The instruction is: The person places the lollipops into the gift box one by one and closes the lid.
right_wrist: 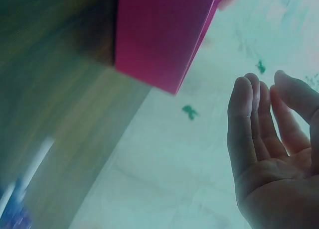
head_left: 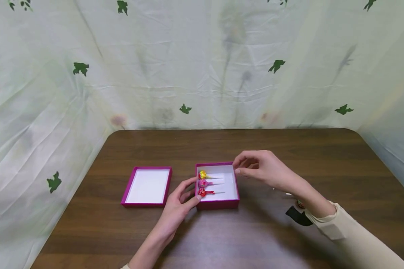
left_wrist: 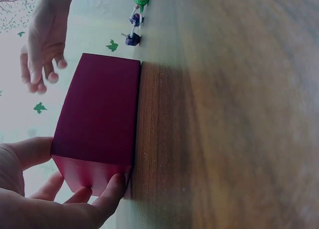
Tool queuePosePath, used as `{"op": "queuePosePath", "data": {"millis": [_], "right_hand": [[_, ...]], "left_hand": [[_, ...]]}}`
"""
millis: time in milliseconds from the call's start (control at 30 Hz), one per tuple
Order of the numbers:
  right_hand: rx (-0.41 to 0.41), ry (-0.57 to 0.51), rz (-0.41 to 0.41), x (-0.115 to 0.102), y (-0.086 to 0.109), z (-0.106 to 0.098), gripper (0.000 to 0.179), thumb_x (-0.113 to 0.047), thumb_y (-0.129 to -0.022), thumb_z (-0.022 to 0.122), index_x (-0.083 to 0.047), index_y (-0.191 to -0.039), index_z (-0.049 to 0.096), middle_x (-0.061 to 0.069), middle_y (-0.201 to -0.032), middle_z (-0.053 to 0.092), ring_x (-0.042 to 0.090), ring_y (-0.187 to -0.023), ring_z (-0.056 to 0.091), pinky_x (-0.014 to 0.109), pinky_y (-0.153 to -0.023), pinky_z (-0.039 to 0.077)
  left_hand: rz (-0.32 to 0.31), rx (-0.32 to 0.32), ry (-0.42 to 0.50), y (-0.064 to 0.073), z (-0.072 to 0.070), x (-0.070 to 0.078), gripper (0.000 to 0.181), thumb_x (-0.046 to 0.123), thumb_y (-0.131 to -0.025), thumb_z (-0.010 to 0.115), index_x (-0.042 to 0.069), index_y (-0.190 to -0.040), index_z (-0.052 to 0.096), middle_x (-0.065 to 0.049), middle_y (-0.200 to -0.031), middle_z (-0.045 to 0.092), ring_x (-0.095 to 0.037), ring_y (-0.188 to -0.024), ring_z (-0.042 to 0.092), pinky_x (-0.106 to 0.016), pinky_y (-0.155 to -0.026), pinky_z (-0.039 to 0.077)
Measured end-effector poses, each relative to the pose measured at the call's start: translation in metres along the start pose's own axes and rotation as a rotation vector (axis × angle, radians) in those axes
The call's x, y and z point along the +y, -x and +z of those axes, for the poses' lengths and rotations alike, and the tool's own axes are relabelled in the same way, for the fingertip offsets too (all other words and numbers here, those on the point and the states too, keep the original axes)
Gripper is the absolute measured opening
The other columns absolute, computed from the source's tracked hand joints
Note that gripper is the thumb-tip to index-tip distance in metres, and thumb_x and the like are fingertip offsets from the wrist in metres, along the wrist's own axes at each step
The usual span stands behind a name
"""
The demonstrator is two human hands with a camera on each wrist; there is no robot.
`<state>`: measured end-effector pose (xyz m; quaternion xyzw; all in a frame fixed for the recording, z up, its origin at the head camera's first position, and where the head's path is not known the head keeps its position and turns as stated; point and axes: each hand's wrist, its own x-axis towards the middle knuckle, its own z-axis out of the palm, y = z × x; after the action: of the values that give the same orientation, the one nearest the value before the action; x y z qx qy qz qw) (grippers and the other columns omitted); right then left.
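A magenta box [head_left: 219, 204] with a white inside stands open on the table. Three lollipops lie in it side by side: a yellow one [head_left: 203, 175], a pink one [head_left: 203, 183] and a red one [head_left: 203, 192], their sticks pointing right. My left hand [head_left: 179, 201] holds the box at its left end, thumb at the front rim and the other fingers [left_wrist: 112, 189] against the end wall. Above the table by the far right corner of the box is my right hand [head_left: 264, 168]. Its fingers curve loosely around nothing, apart from the box in the right wrist view.
To the left lies the box's lid [head_left: 148, 186], white inside facing up. More lollipops, a green one [left_wrist: 142, 0] and dark purple ones [left_wrist: 133, 39], lie to the right, mostly hidden by the right forearm in the head view. A patterned curtain [head_left: 205, 67] hangs behind the table.
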<state>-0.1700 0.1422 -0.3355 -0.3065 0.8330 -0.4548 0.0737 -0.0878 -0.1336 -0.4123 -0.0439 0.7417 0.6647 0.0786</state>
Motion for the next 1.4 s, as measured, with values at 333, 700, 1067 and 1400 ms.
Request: {"op": "queuePosePath", "data": {"millis": [333,700,1067,1400], "right_hand": [[0.04,0.004,0.107,0.019,0.033,-0.031,0.013,-0.024,-0.089,0.075,-0.022,-0.101,0.069,0.0,-0.098,0.07,0.019,-0.087,0.068,0.034,-0.074,0.057],[0.142,0.178,0.326,0.04,0.064,-0.048,0.027,-0.038,-0.09,0.072,-0.014,-0.103,0.069,0.003,-0.092,0.071,0.022,-0.07,0.069,0.037,-0.063,0.056],[0.17,0.237,0.443,0.071,0.074,-0.045,0.033,-0.033,-0.09,0.073,-0.005,-0.106,0.068,0.005,-0.09,0.071,0.018,-0.064,0.067,0.034,-0.055,0.053],[0.144,0.141,0.432,0.084,0.061,-0.031,0.027,-0.017,-0.084,0.078,-0.003,-0.106,0.069,0.006,-0.089,0.071,0.016,-0.07,0.069,0.028,-0.061,0.056]], "left_hand": [[0.01,-0.003,0.01,0.001,0.0,0.0,0.05,0.011,-0.091,0.068,0.023,-0.138,0.055,0.0,-0.149,0.04,-0.031,-0.129,0.047,-0.05,-0.1,0.043],[0.007,-0.004,0.007,0.0,0.0,0.001,0.05,0.01,-0.092,0.067,0.022,-0.139,0.055,0.0,-0.149,0.041,-0.032,-0.129,0.047,-0.051,-0.1,0.042],[0.007,-0.005,0.011,0.001,-0.001,0.0,0.05,0.011,-0.092,0.068,0.022,-0.139,0.055,0.0,-0.149,0.04,-0.032,-0.129,0.046,-0.051,-0.1,0.042],[0.004,-0.009,0.002,0.001,0.0,0.001,0.05,0.012,-0.092,0.068,0.023,-0.138,0.055,0.0,-0.149,0.04,-0.033,-0.129,0.046,-0.052,-0.1,0.042]]}}
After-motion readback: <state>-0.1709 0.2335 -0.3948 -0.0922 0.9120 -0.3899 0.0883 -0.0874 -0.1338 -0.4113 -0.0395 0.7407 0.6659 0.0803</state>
